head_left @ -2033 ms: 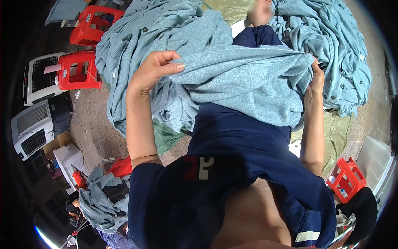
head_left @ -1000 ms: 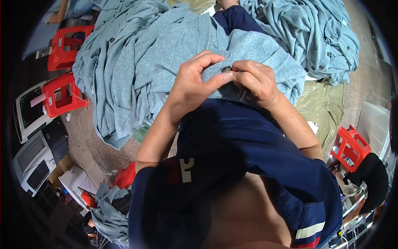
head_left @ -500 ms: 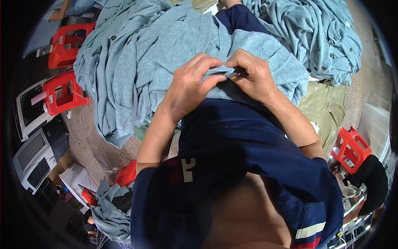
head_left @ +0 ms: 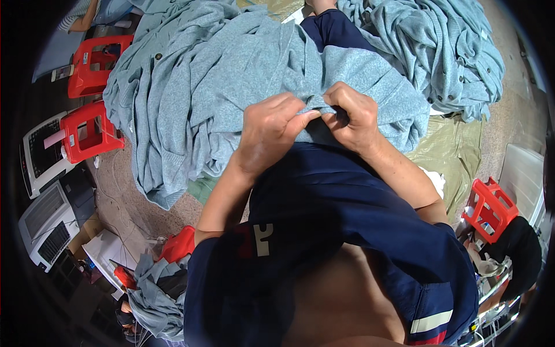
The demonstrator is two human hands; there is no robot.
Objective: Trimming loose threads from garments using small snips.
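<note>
A light blue-grey knit cardigan (head_left: 370, 75) lies heaped across my lap. My left hand (head_left: 269, 130) pinches a folded edge of it between thumb and fingers. Close beside it, my right hand (head_left: 355, 118) grips the same edge, fingers curled in and thumb pressed against the cloth. Only a short strip of knit shows between the two hands. Whatever lies inside the fold is hidden by my fingers.
More blue-grey knitwear (head_left: 156, 110) spreads to the left, and a buttoned pile (head_left: 445, 52) lies at the far right. Red plastic stools (head_left: 87, 130) stand at the left, another stool (head_left: 491, 208) at the right. Olive sheeting (head_left: 451, 150) covers floor at the right. A person's arm (head_left: 85, 17) shows top left.
Both hands have moved slightly down toward my body, still pinching the knit edge. The gap in the fold between them has narrowed, and my right fingers are curled tighter.
</note>
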